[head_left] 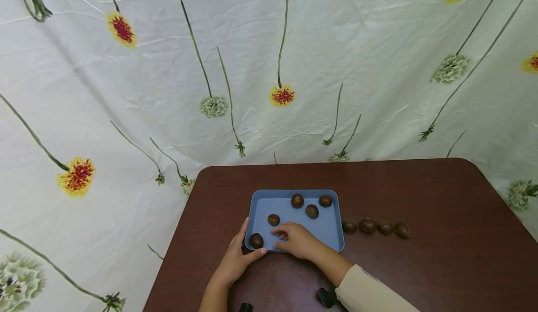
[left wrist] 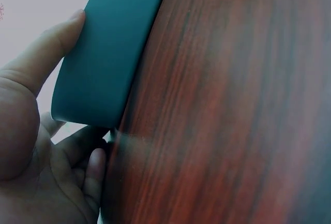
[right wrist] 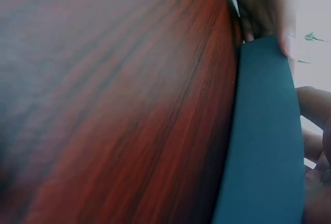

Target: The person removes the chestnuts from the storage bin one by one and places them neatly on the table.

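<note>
— Chestnuts: how many did you count, and where were they from the fingers?

— Nine. Five lay in the blue tray (head_left: 325, 230): one chestnut (head_left: 256, 240) in the near left corner, just beside the left thumb; one (head_left: 273, 219) just beyond the right fingertips; three more (head_left: 311, 211) toward the far rim, well apart from both hands. Four others (head_left: 367, 225) sat in a row on the brown table (head_left: 441, 237), to the right of the tray and clear of any finger.

— And the hands?

— Two, both at the tray's near edge. The left hand (head_left: 236, 260) gripped the near left corner, thumb (left wrist: 49, 53) pressed along the outer wall and the other fingers (left wrist: 95, 164) curled under the rim. The right hand (head_left: 296, 240) rested inside the tray, fingers bent and close together, tips down on the tray floor. I couldn't tell whether they pinched anything.

— Anything behind?

— One flowered cloth (head_left: 252, 69) hung past the table.
</note>
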`<state>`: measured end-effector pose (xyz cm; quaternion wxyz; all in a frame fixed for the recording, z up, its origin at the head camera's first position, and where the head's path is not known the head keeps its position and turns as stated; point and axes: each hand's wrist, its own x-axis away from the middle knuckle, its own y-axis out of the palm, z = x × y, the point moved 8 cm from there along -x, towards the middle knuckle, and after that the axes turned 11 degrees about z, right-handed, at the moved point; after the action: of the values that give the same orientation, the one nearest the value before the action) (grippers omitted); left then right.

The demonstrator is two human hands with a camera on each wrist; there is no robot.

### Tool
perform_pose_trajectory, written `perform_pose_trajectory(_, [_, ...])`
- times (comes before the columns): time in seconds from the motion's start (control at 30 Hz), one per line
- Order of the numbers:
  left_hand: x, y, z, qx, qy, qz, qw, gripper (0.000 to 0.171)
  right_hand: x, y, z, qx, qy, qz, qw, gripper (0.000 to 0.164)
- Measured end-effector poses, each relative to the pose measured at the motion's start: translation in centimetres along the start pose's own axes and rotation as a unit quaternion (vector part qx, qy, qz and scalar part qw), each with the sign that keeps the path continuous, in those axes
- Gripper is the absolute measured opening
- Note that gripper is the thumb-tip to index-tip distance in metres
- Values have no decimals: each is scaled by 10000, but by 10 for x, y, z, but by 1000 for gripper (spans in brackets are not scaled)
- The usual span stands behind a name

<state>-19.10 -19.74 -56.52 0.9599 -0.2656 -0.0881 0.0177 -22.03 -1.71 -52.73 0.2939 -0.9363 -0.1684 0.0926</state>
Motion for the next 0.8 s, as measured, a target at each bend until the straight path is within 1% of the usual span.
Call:
perform_pose_trajectory(0.13, [0, 0, 0, 28, 17, -26, 10000, 108, -11, 11, -4, -58, -18, -103, 9999, 37])
perform_pose_trajectory(0.23, [1, 0, 2, 56, 43, -40, 10000, 108, -18, 20, -6, 47, -56, -170, 9998, 38])
perform_pose_trajectory(0.43, [2, 0, 3, 97, 30, -106, 9999, 107, -26, 31, -13, 473, -444, -314, 9974, 39])
perform_pose_trajectory(0.6, [2, 0, 3, 124, 56, -119, 9998, 107, -29, 35, -15, 567, -544, -405, 9961, 40])
perform_pose_trajectory(0.8, [2, 0, 2, 77, 64, -110, 9999, 107, -28, 36, -15, 451, -513, -449, 9967, 41])
